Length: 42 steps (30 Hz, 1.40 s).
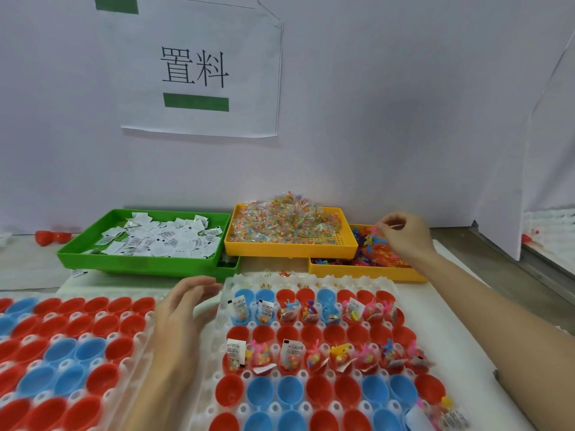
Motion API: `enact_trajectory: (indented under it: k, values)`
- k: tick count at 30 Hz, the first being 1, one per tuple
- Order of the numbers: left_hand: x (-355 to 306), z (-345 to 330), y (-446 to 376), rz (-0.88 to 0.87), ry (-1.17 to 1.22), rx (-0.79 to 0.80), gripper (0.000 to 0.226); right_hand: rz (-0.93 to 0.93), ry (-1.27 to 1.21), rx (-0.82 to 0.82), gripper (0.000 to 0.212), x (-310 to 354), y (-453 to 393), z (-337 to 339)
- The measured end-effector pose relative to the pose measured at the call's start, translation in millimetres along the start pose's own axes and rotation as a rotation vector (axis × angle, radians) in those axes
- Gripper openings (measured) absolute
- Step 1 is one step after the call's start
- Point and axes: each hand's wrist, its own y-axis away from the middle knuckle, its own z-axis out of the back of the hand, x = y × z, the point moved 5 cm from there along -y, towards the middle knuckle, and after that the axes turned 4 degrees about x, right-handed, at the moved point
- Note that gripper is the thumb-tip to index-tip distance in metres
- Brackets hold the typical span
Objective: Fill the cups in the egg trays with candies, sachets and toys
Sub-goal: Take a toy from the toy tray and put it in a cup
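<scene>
Two egg trays [214,353] were laid along the desk's near edge; the right tray [395,287] held part-filled cups [292,359]. Toys [370,244] were kept in the far-right yellow bin [367,273]. The right hand [401,234] was pinched on one toy. The left hand [180,318] was held with fingers spread, empty. A loose pinch could drop the toy outside its cup.

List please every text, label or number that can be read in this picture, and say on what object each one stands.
"置料": large black characters on the white paper sheet taped to the wall, above a green bar.
Black print on the white sachets in the green tray: too small to read.
Print on the sachets in the filled cups: blurred, unreadable.
</scene>
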Motion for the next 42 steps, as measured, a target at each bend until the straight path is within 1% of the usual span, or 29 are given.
enact_trajectory:
  k: [4, 6, 8, 12, 16, 18, 20, 23, 30, 34, 42]
  values:
    - [-1.3, -0.3, -1.3, -0.004, -0.002, 0.001, 0.034, -0.034, -0.273, -0.010, 0.003, 7.8, 37.4, 17.6]
    - [-1.7, -0.9, -0.9, -0.004, -0.012, 0.004, 0.032, -0.009, -0.356, 0.036, 0.003, 16.2, 63.7, 27.3]
    - [-2.0, -1.7, -0.6, -0.008, -0.025, 0.014, 0.032, 0.031, -0.395, 0.125, 0.004, 25.7, 90.9, 34.9]
    - [-1.5, -3.0, -1.8, -0.011, -0.038, 0.025, 0.033, 0.149, -0.277, 0.324, 0.009, 49.6, 135.4, 46.8]
    - [-0.5, -3.4, -2.8, -0.012, -0.059, 0.033, 0.033, 0.276, -0.273, 0.551, 0.012, 77.3, 164.5, 53.0]
    - [-0.9, -3.4, -2.2, -0.014, -0.062, 0.039, 0.033, 0.331, -0.193, 0.656, 0.014, 87.7, 175.8, 50.1]
    - [-1.5, -3.7, -1.4, -0.019, -0.074, 0.039, 0.033, 0.350, -0.096, 0.746, 0.014, 92.2, 184.3, 45.0]
    - [-1.7, -3.1, -0.7, -0.021, -0.078, 0.035, 0.033, 0.331, 0.019, 0.871, 0.008, 91.9, 193.8, 37.7]
    - [-2.5, -3.1, -0.4, -0.016, -0.078, 0.028, 0.033, 0.263, 0.123, 0.976, 0.009, 90.9, 205.4, 28.8]
    - [-3.0, -3.7, 0.5, -0.012, -0.079, 0.018, 0.034, 0.258, 0.194, 1.001, 0.006, 90.6, 210.3, 22.8]
    - [-4.7, -4.5, 3.2, -0.023, -0.106, 0.016, 0.033, 0.238, 0.256, 1.040, 0.009, 90.5, 214.2, 19.6]
